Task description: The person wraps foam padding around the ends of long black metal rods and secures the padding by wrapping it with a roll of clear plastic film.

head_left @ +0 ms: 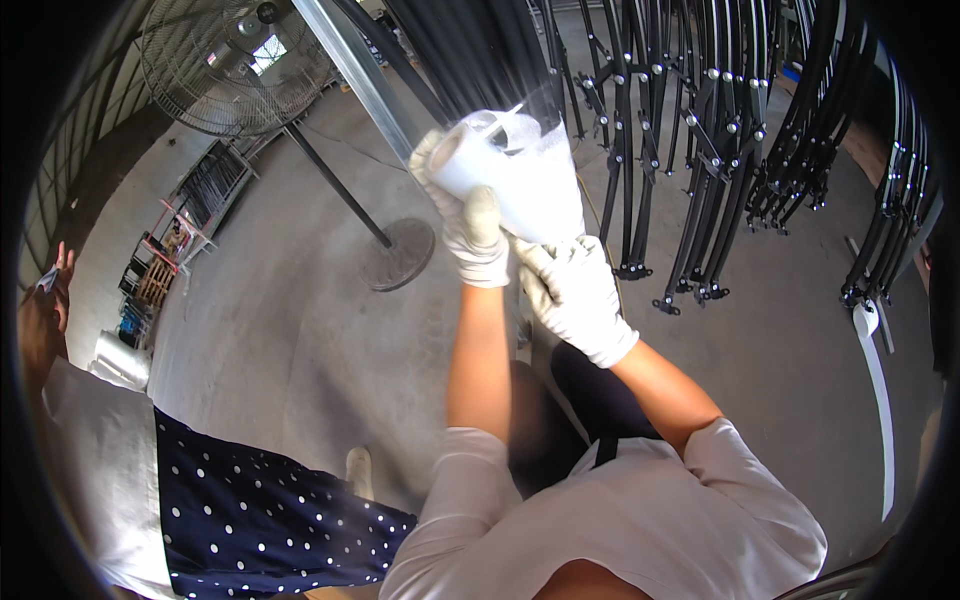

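Both gloved hands, the left hand and the right hand, are working close together on a roll of white film. The left is clasping its left end, thumb lying across the front; the right is bending its fingers at the lower right edge (how tightly it is gripping, I cannot tell). The roll is being held above the floor, overlapping a bundle of black tubes in view. Leftward, a fan's round base is resting on the floor.
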The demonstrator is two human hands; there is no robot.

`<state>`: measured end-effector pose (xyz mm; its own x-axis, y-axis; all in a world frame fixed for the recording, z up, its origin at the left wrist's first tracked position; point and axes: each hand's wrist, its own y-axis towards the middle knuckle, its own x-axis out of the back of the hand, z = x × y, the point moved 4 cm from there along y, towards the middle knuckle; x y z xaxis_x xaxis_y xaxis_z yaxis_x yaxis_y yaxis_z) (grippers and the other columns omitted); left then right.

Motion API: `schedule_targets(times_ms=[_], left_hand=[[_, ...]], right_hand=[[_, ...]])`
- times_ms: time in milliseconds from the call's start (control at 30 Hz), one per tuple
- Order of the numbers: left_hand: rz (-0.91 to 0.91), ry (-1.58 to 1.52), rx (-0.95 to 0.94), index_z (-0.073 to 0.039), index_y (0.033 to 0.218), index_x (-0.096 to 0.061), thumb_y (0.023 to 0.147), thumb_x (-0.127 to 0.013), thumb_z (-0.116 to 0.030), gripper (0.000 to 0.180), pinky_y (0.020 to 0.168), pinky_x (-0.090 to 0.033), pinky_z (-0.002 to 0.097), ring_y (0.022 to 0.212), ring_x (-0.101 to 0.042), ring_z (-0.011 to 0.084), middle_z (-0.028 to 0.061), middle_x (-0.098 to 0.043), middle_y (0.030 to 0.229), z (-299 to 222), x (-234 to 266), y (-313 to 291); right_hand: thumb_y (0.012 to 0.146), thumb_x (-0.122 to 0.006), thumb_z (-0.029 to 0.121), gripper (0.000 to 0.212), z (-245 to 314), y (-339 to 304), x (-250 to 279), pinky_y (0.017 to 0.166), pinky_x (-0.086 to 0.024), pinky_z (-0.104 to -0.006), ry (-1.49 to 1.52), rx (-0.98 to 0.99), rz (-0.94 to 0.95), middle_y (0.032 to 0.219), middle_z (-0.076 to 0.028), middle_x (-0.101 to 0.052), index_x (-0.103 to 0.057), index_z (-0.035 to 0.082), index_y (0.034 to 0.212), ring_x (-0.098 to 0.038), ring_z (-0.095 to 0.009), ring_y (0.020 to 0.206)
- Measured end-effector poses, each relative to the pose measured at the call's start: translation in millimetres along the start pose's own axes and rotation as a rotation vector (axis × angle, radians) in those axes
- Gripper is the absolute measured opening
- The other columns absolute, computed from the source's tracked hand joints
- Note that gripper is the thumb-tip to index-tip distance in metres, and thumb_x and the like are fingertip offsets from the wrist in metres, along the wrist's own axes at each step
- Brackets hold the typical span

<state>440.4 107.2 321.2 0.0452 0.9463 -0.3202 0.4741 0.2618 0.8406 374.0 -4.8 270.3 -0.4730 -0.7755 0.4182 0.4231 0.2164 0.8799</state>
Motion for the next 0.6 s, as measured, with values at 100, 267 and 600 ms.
schedule_targets(times_ms=[100, 267, 600], left_hand=[[-0.03, -0.044, -0.034, -0.01, 0.126, -0.022, 0.065, -0.065, -0.051, 0.085, 0.088, -0.036, 0.0315, 0.103, -0.042, 0.0192, 0.0078, -0.042, 0.111, 4.6, -11.9, -2.7], [-0.071, -0.09, 0.069, -0.005, 0.125, -0.027, 0.067, -0.061, -0.05, 0.08, 0.09, -0.035, 0.0328, 0.105, -0.041, 0.0219, 0.0103, -0.04, 0.115, 40.8, 6.2, -14.0], [0.124, 0.208, -0.095, -0.004, 0.122, -0.037, 0.068, -0.059, -0.055, 0.077, 0.099, -0.023, 0.0328, 0.118, -0.028, 0.0217, 0.008, -0.028, 0.125, -1.0, 16.1, -11.7]], right_hand=[[0.073, -0.055, 0.011, 0.03, -9.6, -2.3, 15.7, 0.063, -0.038, -0.0311, 0.106, -0.05, 0.045, 0.073, -0.006, -0.056, -0.058, 0.006, 0.104, -0.051, -0.021, 0.064], [0.077, -0.059, 0.021, 0.043, -27.3, -22.4, 35.3, 0.079, -0.039, -0.0316, 0.318, -0.286, -0.17, 0.098, -0.013, -0.053, -0.049, 0.001, 0.113, -0.052, -0.023, 0.087], [0.048, -0.081, 0.01, 0.111, -29.6, 5.6, -37.3, 0.097, -0.035, -0.0354, 0.885, -0.532, -0.399, 0.127, -0.012, -0.033, -0.015, 0.012, 0.136, -0.038, -0.026, 0.114]])
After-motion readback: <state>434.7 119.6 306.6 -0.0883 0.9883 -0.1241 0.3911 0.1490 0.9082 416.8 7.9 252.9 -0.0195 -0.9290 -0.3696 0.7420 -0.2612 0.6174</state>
